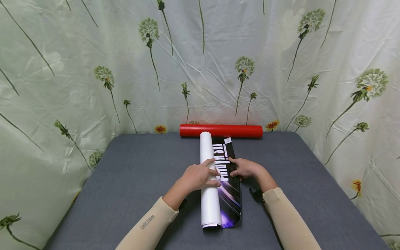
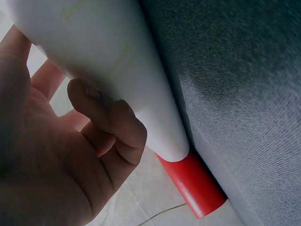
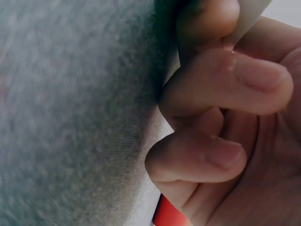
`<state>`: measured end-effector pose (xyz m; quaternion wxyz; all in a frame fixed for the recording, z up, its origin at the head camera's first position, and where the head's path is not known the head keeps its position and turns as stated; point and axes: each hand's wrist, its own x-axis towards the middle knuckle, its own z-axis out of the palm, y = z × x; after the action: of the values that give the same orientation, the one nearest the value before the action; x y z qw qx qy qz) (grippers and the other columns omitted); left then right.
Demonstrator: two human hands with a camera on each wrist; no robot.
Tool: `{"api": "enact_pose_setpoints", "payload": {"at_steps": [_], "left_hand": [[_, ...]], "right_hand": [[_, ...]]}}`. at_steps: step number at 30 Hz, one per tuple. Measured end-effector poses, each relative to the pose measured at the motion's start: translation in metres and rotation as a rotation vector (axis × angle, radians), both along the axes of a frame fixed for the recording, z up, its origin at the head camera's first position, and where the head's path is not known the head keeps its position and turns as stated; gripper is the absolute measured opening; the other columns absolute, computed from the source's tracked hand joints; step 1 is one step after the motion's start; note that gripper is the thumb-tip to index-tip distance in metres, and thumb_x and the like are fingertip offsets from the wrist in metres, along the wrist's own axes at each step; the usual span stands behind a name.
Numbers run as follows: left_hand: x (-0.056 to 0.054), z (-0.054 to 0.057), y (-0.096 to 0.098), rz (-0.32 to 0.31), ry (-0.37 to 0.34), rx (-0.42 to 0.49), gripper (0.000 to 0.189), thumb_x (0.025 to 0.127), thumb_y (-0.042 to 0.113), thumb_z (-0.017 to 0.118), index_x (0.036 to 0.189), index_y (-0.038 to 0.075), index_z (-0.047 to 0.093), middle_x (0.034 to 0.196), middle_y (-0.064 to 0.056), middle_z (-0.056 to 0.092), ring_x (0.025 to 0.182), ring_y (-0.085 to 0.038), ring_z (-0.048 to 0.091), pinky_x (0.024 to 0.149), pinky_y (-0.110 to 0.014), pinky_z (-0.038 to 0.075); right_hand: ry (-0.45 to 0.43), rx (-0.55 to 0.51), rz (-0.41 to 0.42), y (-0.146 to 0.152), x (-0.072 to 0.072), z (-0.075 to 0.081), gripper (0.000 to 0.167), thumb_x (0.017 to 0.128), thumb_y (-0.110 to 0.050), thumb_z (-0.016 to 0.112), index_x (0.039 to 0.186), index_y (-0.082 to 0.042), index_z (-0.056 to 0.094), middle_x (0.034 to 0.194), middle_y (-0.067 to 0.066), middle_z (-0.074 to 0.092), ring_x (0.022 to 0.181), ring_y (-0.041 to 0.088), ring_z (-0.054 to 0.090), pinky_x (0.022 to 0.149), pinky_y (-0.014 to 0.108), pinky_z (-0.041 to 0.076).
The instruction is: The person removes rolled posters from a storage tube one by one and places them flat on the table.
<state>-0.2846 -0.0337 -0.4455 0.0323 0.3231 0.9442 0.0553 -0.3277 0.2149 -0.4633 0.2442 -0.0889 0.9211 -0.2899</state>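
A poster (image 1: 229,205), dark with purple streaks and large white letters, lies on the table, its left part rolled into a white tube (image 1: 210,208). My left hand (image 1: 197,176) rests across the middle of the roll, fingers spread over its top towards the printed side. In the left wrist view, the left hand (image 2: 61,136) has its outer fingers bent beside the white roll (image 2: 136,89). My right hand (image 1: 248,169) pinches the poster's right edge, thumb side on the print and other fingers beneath. The right wrist view shows the right hand's curled fingers (image 3: 202,89) close to the table.
Behind the poster, a red tube (image 1: 222,130) lies crosswise at the back edge of the grey table (image 1: 150,163). A pale curtain (image 1: 125,45) with dandelion prints hangs behind and along the sides. Something small and black (image 1: 255,193) sits by the right wrist.
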Motion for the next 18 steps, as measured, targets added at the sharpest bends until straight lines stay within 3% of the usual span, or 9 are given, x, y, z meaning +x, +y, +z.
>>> {"api": "enact_pose_setpoints", "payload": {"at_steps": [5, 10, 14, 18], "left_hand": [[-0.0009, 0.0001, -0.0022, -0.002, 0.005, 0.008, 0.047, 0.093, 0.068, 0.069, 0.13, 0.04, 0.076, 0.168, -0.002, 0.044, 0.111, -0.031, 0.075, 0.084, -0.044, 0.06], [-0.0012, 0.0022, -0.0038, 0.008, 0.022, 0.028, 0.044, 0.091, 0.068, 0.072, 0.124, 0.039, 0.078, 0.164, -0.002, 0.047, 0.102, -0.031, 0.075, 0.079, -0.043, 0.06], [-0.0015, 0.0024, -0.0038, 0.016, 0.028, 0.039, 0.042, 0.09, 0.067, 0.073, 0.121, 0.039, 0.079, 0.162, -0.003, 0.049, 0.097, -0.03, 0.074, 0.076, -0.042, 0.059], [-0.0009, 0.0031, -0.0039, 0.015, 0.011, 0.028, 0.037, 0.092, 0.062, 0.074, 0.121, 0.039, 0.079, 0.164, -0.004, 0.048, 0.101, -0.031, 0.074, 0.081, -0.043, 0.06]], "right_hand": [[0.001, -0.01, 0.0, 0.0019, 0.0, -0.0006, 0.084, 0.099, -0.015, 0.075, 0.168, -0.009, 0.029, 0.114, 0.022, 0.067, 0.054, 0.015, 0.057, 0.055, 0.028, 0.048], [-0.002, -0.016, -0.007, 0.0022, -0.0002, -0.0003, 0.084, 0.099, -0.015, 0.076, 0.168, -0.009, 0.029, 0.118, 0.024, 0.066, 0.054, 0.016, 0.057, 0.055, 0.028, 0.049], [-0.005, -0.006, -0.007, 0.0024, -0.0006, 0.0005, 0.085, 0.099, -0.016, 0.076, 0.168, -0.008, 0.028, 0.128, 0.028, 0.063, 0.054, 0.016, 0.057, 0.055, 0.028, 0.049], [-0.006, 0.005, -0.009, 0.0027, -0.0011, 0.0005, 0.085, 0.099, -0.016, 0.076, 0.168, -0.009, 0.028, 0.137, 0.031, 0.058, 0.054, 0.015, 0.057, 0.056, 0.028, 0.049]]}}
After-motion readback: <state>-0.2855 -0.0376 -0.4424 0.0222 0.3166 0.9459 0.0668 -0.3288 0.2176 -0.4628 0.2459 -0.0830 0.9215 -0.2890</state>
